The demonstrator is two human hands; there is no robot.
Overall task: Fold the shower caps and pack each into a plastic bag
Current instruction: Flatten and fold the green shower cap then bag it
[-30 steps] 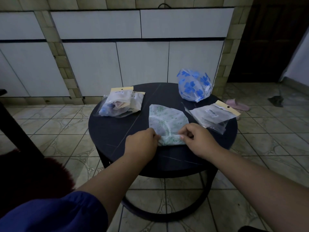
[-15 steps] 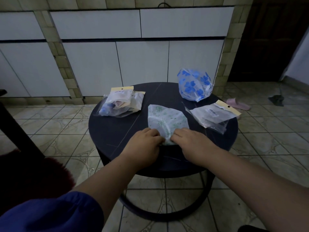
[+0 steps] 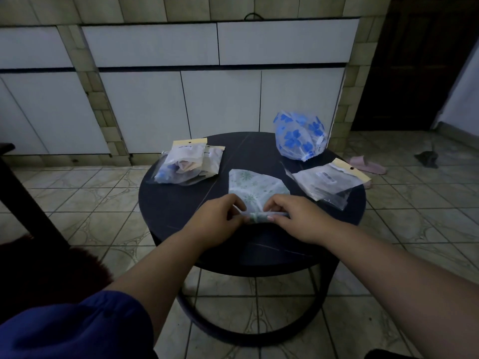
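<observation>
My left hand (image 3: 220, 217) and my right hand (image 3: 295, 218) each have a tight grip on the near edge of the thin white shower cap with green flowers (image 3: 255, 189), which lies flat in the middle of the round dark desk (image 3: 181, 203). I think the slippery plastic could slide out and the fold could pop open if I let go too soon. The empty clear plastic bag with a yellow top (image 3: 329, 181) waits just beside it, on the right
</observation>
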